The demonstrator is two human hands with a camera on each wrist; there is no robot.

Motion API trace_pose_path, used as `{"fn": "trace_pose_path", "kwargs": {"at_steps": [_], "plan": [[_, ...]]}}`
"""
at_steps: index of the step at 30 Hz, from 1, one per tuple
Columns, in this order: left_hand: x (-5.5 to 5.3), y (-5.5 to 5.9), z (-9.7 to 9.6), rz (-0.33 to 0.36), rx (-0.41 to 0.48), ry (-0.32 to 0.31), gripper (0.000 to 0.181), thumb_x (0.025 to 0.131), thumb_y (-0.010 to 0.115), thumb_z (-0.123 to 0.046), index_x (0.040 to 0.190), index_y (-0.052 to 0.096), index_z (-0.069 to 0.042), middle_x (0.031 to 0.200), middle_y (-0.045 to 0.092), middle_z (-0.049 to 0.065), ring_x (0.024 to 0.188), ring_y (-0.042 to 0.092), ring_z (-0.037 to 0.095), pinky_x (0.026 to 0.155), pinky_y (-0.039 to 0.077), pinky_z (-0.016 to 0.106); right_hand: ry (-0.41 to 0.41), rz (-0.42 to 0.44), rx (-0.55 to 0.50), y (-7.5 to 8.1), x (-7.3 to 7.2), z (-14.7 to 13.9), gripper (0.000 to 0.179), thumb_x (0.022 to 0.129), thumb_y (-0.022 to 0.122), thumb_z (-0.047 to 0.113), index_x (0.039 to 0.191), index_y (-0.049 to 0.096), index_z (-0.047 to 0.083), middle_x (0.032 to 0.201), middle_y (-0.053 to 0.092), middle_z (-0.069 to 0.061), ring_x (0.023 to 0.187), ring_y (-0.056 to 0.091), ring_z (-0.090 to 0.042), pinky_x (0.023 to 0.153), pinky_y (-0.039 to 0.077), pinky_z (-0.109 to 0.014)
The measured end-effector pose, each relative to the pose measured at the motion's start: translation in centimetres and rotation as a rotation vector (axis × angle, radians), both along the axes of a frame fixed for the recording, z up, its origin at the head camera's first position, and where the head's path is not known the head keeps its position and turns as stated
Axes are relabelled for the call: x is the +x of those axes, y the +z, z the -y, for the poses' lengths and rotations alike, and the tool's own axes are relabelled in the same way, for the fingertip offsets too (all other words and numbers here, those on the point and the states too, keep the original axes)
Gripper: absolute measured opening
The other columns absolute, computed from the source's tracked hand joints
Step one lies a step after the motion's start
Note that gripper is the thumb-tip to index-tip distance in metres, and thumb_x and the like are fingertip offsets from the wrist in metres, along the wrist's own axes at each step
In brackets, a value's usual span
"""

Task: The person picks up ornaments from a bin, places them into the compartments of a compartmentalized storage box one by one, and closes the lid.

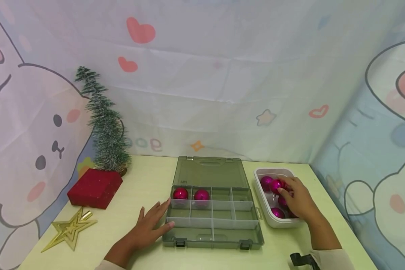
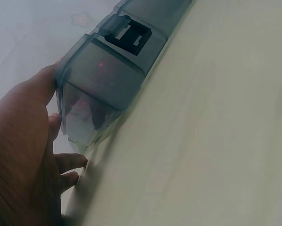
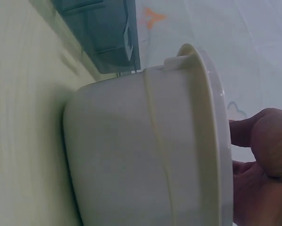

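My right hand (image 1: 298, 200) is over the white tub (image 1: 261, 204) and pinches a magenta Christmas bauble (image 1: 276, 185) between thumb and fingers. Several other baubles lie in the tub, among them a purple one (image 1: 266, 183) and another (image 1: 277, 213) near the front; the hand hides some. With fingers spread, my left hand (image 1: 146, 229) touches the left side of the open green see-through compartment box (image 1: 202, 245). Two of its back-row compartments hold a red bauble (image 1: 180, 194) and a magenta bauble (image 1: 201, 195). The right wrist view shows the tub wall (image 3: 127, 146), which hides the bauble.
The box lid (image 1: 210, 172) lies folded back toward the wall cloth. At the left stand a small frosted Christmas tree (image 1: 106, 131) and a dark red box (image 1: 94, 187), with a gold star topper (image 1: 69, 229) in front. A black device (image 1: 303, 259) sits by the right wrist.
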State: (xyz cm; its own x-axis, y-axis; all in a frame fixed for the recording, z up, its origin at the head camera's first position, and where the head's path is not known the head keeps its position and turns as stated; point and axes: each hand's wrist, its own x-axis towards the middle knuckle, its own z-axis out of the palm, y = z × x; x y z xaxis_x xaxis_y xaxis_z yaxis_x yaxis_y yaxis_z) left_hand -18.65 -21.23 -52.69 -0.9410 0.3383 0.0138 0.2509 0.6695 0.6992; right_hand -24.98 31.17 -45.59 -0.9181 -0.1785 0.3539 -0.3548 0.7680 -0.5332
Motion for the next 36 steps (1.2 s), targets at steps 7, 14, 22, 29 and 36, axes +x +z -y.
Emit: {"fn": "trace_pose_path", "kwargs": {"at_steps": [7, 14, 22, 29, 36], "plan": [[-0.1, -0.2, 0.0, -0.009, -0.003, 0.000, 0.082, 0.109, 0.061, -0.052, 0.177, 0.022, -0.027, 0.181, 0.032, 0.012, 0.170, 0.016, 0.049, 0.123, -0.015, 0.085, 0.007, -0.018, -0.036, 0.6, -0.3, 0.3, 0.041, 0.110, 0.059, 0.000, 0.151, 0.063, 0.000, 0.140, 0.055, -0.033, 0.122, 0.063, -0.051, 0.100, 0.057, -0.068], [-0.1, -0.2, 0.1, -0.009, -0.014, 0.003, 0.082, 0.109, 0.061, -0.052, 0.177, 0.022, -0.028, 0.181, 0.030, 0.010, 0.170, 0.015, 0.049, 0.123, -0.015, 0.084, 0.015, -0.012, -0.086, 1.2, -0.1, 0.8, 0.051, 0.107, 0.067, 0.002, 0.156, 0.056, -0.001, 0.147, 0.055, -0.033, 0.131, 0.062, -0.056, 0.108, 0.054, -0.069], [0.0, 0.0, 0.0, 0.007, -0.005, 0.000, 0.082, 0.109, 0.061, -0.052, 0.177, 0.021, -0.026, 0.182, 0.029, 0.011, 0.170, 0.014, 0.049, 0.123, -0.016, 0.084, 0.018, -0.025, -0.124, 1.4, 0.0, 2.2, 0.059, 0.103, 0.073, 0.002, 0.158, 0.055, 0.003, 0.149, 0.057, -0.028, 0.129, 0.068, -0.055, 0.106, 0.056, -0.063], [0.0, 0.0, 0.0, 0.003, -0.004, -0.002, 0.082, 0.110, 0.061, -0.051, 0.177, 0.021, -0.026, 0.182, 0.028, 0.011, 0.170, 0.014, 0.049, 0.122, -0.016, 0.084, 0.058, -0.076, -0.162, 1.3, -0.1, 4.2, 0.057, 0.100, 0.077, 0.003, 0.155, 0.060, 0.004, 0.144, 0.062, -0.025, 0.122, 0.071, -0.045, 0.102, 0.063, -0.032], [0.1, 0.0, 0.0, 0.000, -0.011, 0.003, 0.083, 0.109, 0.061, -0.052, 0.177, 0.021, -0.024, 0.181, 0.030, 0.011, 0.170, 0.015, 0.049, 0.123, -0.015, 0.084, 0.091, -0.116, -0.169, 0.8, -0.3, 6.5, 0.056, 0.097, 0.080, 0.003, 0.151, 0.063, 0.003, 0.137, 0.069, -0.025, 0.110, 0.078, -0.043, 0.090, 0.067, -0.038]]}}
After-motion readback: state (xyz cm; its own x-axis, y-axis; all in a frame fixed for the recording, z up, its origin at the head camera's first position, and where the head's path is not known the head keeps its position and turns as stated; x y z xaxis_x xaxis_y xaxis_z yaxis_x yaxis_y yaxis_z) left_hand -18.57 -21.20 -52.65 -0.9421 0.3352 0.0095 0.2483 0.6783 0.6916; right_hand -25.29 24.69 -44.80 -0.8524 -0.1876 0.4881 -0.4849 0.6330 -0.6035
